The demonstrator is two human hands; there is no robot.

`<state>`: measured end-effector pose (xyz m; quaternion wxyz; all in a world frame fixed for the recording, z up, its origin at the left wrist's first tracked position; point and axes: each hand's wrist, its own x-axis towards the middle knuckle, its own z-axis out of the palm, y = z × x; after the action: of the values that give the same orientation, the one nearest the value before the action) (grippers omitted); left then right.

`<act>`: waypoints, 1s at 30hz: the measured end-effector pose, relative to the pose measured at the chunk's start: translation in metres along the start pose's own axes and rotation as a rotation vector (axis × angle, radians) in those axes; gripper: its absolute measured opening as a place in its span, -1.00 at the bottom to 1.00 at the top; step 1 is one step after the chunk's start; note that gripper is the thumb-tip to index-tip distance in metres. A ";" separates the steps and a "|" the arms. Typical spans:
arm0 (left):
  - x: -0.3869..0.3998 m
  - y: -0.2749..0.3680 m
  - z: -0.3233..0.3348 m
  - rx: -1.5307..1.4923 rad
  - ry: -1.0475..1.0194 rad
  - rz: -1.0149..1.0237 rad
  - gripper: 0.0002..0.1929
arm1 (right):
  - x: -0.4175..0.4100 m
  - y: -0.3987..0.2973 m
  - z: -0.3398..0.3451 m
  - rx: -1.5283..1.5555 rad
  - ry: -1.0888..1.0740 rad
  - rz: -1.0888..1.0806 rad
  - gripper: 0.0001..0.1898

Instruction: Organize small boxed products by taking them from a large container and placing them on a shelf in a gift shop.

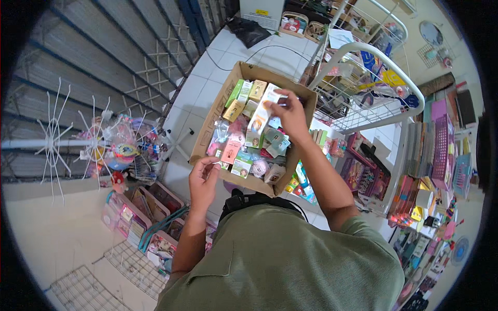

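Observation:
An open cardboard box point(206, 134) stands before me, filled with small product cartons and plastic-wrapped items. My right hand point(290, 114) grips a long white-and-orange carton point(260, 112) by its upper part, over the box's contents. At the near left corner of the box is my left hand point(204, 180), its fingertips close together beside a small green-and-white carton point(223, 160); whether they pinch something is unclear. Around these lie a pink carton point(231, 151), a white-and-green carton point(241, 168), a yellow carton point(234, 110) and a round wrapped item point(260, 168).
A white wire cart point(350, 124) with goods stands at the right. Hair accessories hang on a white rack point(54, 144) at the left, above pink baskets point(128, 217). Beyond the box, a black plastic bag point(247, 33) and a thin cable point(268, 46) lie on the tiles.

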<state>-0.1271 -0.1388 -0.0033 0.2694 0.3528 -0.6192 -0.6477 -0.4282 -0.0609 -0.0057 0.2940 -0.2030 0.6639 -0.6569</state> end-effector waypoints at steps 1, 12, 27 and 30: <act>0.005 -0.001 -0.002 0.000 -0.018 0.000 -0.81 | -0.013 -0.002 0.001 0.014 -0.053 -0.003 -0.55; 0.027 -0.005 0.018 -0.153 -0.570 -0.339 -0.48 | -0.131 0.015 0.038 -0.056 -0.238 0.138 -0.55; 0.043 0.001 -0.018 -0.049 -0.354 -0.261 -0.55 | -0.056 0.028 0.049 -1.227 -0.164 -0.376 -0.72; 0.043 0.003 -0.016 -0.057 -0.352 -0.262 -0.55 | -0.050 0.057 0.061 -1.467 -0.169 -0.306 -0.76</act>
<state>-0.1409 -0.1828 -0.0054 0.0803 0.3041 -0.5871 -0.7460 -0.3441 -0.0705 -0.0536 0.0388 -0.4864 0.8707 -0.0621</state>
